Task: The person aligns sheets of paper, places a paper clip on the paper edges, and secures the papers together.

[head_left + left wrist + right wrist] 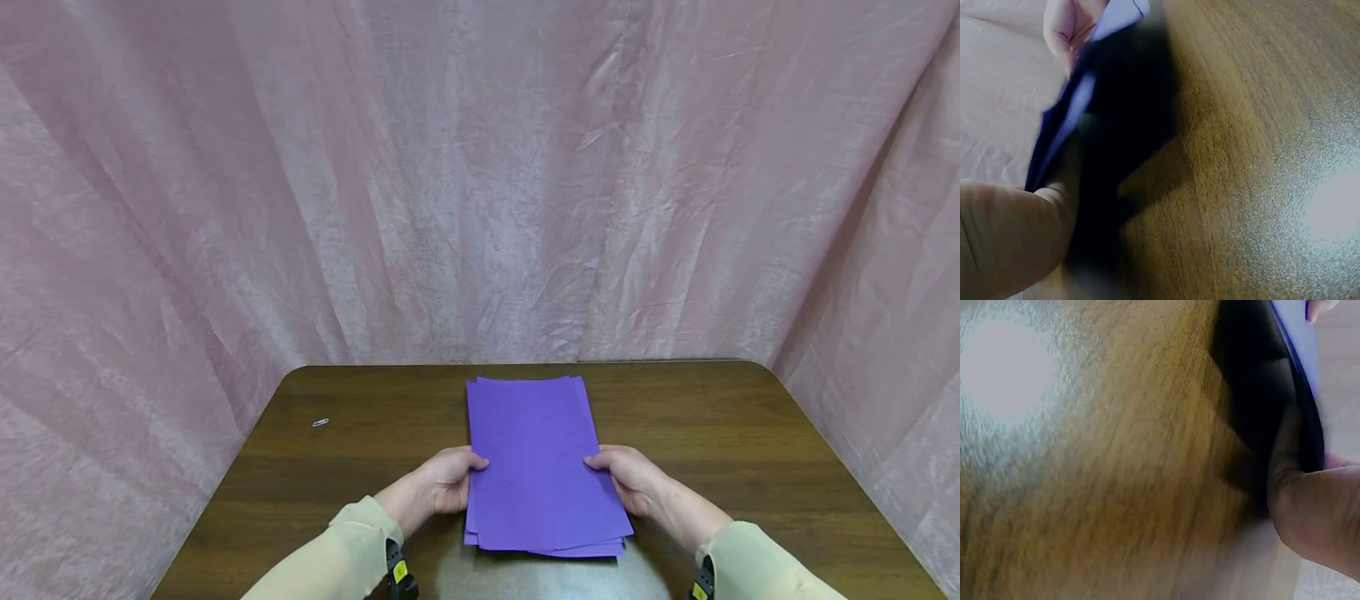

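Several purple sheets of paper (536, 467) form a loose stack at the middle of the table, their edges fanned slightly out of line. My left hand (450, 477) grips the stack's left edge, thumb on top and fingers underneath. On the opposite side my right hand (630, 479) holds the right edge in the same way. Both wrist views show the paper lifted over the wood, with a dark shadow below it; the left hand (1016, 231) and the right hand (1319, 509) reach under its edge there.
A small paper clip (321, 422) lies on the brown wooden table (712, 417), toward the back left. Pink curtains (480, 183) hang behind the table and along its sides. A bright light reflection shows on the tabletop near the front.
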`<state>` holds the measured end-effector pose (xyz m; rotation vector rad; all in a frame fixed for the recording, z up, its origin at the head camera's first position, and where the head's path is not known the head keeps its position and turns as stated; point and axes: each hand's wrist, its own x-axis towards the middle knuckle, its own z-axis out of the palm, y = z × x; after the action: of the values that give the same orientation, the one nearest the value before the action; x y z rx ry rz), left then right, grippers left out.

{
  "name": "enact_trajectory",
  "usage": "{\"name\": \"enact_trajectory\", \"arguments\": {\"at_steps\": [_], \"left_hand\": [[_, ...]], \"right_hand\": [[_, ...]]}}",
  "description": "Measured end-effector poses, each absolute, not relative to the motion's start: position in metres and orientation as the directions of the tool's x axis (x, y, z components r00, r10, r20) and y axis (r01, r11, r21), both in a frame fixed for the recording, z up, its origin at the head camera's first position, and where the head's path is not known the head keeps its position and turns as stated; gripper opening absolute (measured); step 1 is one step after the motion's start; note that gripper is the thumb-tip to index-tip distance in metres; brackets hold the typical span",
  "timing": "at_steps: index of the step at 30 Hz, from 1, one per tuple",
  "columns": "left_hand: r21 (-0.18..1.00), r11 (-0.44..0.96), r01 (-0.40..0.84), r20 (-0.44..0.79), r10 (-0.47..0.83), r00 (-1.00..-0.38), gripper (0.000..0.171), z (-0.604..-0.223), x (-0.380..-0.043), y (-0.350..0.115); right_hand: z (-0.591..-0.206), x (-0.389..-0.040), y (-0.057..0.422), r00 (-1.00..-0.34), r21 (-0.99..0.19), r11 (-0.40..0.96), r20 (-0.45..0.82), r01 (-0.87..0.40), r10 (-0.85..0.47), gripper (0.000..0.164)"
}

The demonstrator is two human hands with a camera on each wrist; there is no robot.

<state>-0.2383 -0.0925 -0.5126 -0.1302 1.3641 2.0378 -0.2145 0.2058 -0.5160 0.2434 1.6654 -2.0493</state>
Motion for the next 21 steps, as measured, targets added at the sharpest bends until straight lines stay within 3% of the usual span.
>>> {"name": "enact_trajectory", "arguments": {"at_steps": [10, 21], "left_hand": [[0.756, -0.261, -0.601, -0.462, 0.437, -0.772, 0.02, -0.511, -0.24, -0.094], [0.76, -0.249, -0.6, -0.452, 0.46, -0.764, 0.022, -0.512, -0.238, -0.092]], "right_hand": [[-0.507, -0.217, 0.208, -0.907, -0.913, -0.105, -0.368, 0.394, -0.206, 0.029], [-0.509, -0.216, 0.21, -0.873, -0.882, -0.155, -0.391, 0.446, -0.291, 0.026]]}}
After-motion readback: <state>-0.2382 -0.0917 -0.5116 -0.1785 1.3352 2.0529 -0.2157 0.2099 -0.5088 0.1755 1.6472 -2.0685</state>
